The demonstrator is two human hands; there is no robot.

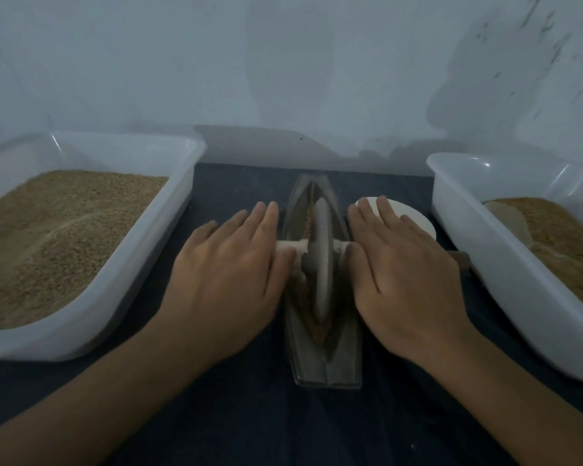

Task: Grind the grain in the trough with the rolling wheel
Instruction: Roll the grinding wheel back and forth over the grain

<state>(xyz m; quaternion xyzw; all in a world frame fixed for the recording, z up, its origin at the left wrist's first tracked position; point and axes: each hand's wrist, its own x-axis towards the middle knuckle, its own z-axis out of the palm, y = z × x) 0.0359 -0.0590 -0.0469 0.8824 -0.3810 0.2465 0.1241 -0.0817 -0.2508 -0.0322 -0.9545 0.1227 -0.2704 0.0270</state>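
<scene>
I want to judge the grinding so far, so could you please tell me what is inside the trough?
Inside the trough stands the rolling wheel, with brown grain along the groove. The grain beneath the wheel is hidden.

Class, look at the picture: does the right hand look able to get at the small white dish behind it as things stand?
Probably yes. The right hand lies flat on the wheel's axle, holding nothing, and its fingertips already overlap the white dish just beyond them on the cloth. Nothing stands between them.
</scene>
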